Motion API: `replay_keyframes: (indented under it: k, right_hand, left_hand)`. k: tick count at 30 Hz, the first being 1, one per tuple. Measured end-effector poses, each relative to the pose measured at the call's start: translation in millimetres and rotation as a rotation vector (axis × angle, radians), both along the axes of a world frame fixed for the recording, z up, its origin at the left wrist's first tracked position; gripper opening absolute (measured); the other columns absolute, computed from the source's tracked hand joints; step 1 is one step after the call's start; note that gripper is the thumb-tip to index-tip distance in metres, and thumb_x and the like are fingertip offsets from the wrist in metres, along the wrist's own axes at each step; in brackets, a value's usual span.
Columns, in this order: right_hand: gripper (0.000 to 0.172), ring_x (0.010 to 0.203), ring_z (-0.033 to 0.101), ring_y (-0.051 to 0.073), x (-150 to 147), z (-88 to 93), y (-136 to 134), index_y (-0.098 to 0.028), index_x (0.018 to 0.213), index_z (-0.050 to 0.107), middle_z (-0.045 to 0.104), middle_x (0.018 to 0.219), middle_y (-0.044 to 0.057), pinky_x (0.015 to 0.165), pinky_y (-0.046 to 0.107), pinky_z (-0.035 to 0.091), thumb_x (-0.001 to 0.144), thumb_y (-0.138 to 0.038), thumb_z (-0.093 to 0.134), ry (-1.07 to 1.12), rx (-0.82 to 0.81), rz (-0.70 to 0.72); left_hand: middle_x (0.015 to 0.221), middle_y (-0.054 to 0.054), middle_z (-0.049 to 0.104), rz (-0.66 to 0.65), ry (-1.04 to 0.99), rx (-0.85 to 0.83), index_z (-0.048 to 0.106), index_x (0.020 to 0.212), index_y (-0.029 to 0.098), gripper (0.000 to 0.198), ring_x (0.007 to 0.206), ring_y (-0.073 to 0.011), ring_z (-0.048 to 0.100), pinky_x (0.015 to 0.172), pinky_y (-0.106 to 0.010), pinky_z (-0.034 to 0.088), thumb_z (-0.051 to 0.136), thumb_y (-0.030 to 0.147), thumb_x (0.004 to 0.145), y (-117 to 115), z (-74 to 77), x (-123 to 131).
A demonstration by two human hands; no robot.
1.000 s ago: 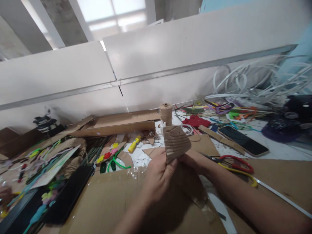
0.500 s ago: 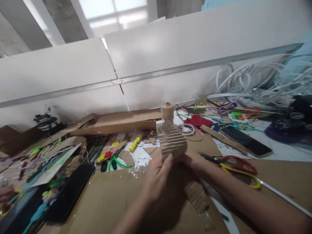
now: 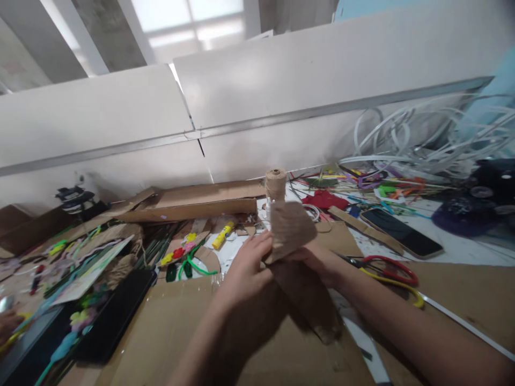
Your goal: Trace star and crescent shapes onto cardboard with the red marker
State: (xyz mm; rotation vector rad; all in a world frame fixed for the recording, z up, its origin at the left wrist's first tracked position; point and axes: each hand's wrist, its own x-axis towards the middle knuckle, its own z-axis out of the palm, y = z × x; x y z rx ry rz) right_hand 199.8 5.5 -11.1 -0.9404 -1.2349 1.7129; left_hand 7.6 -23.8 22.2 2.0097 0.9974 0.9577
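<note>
My hands hold a piece of corrugated cardboard [image 3: 290, 229] above the table, its ridged face tilted and its lower edge pinched. My left hand [image 3: 247, 265] grips its lower left corner, and my right hand [image 3: 316, 260] holds the right side. A darker cardboard flap [image 3: 309, 300] hangs below the hands, and I cannot tell how it joins the piece. Just behind the piece stands a spool of jute twine [image 3: 276, 185], its base hidden.
Under my arms lies a wide cardboard sheet [image 3: 161, 327]. To the right are red-and-yellow scissors [image 3: 388, 272] and a phone [image 3: 402, 239]; to the left, a yellow glue stick [image 3: 223, 235] and pipe-cleaner flowers [image 3: 177, 256]. Another person's hand [image 3: 6, 324] shows at the left edge.
The cardboard piece has tilted and turned, hiding most of its ridges. My left hand has moved up and left along its edge. Another person's hand has shifted slightly at the left edge.
</note>
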Motion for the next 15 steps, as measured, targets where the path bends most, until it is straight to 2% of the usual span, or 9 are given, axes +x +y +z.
replay_keyframes:
  k: [2, 6, 11, 15]
  right_hand:
    - [0.031, 0.093, 0.073, 0.032, 0.6, 0.6, 1.6, -0.022, 0.085, 0.082, 0.083, 0.091, 0.005, 0.094, 0.044, 0.054, 0.055, -0.029, 0.087, 0.007, -0.019, 0.048]
    - [0.029, 0.087, 0.072, 0.029, 2.2, 1.3, 5.4, -0.018, 0.082, 0.082, 0.081, 0.083, 0.005, 0.089, 0.043, 0.054, 0.058, -0.034, 0.089, 0.004, -0.038, 0.133]
    - [0.034, 0.101, 0.07, 0.029, 7.9, 7.2, 7.7, -0.019, 0.087, 0.083, 0.083, 0.094, 0.004, 0.1, 0.042, 0.05, 0.057, -0.029, 0.096, -0.01, -0.017, 0.125]
    - [0.034, 0.091, 0.072, 0.029, 7.3, 4.6, 7.5, -0.019, 0.086, 0.082, 0.082, 0.088, 0.003, 0.096, 0.042, 0.051, 0.055, -0.029, 0.094, 0.007, -0.061, 0.132]
  left_hand:
    - [0.135, -0.008, 0.077, -0.011, 0.044, 0.035, 0.082, 0.125, 0.028, 0.03, 0.122, -0.0303, 0.067, 0.107, -0.039, 0.048, 0.062, 0.031, 0.103, 2.3, -1.0, -0.1]
    - [0.137, -0.011, 0.074, 0.032, 0.053, 0.071, 0.08, 0.127, 0.025, 0.041, 0.122, -0.0303, 0.066, 0.105, -0.037, 0.048, 0.047, 0.043, 0.112, 3.5, -8.7, 3.2]
    - [0.134, -0.014, 0.073, 0.061, 0.103, 0.117, 0.08, 0.127, 0.024, 0.05, 0.125, -0.0331, 0.062, 0.111, -0.044, 0.044, 0.044, 0.055, 0.112, 3.6, -16.6, 4.7]
    - [0.129, -0.015, 0.072, 0.074, 0.149, 0.159, 0.082, 0.122, 0.024, 0.057, 0.122, -0.034, 0.061, 0.11, -0.047, 0.042, 0.041, 0.061, 0.111, 5.0, -22.7, 5.1]
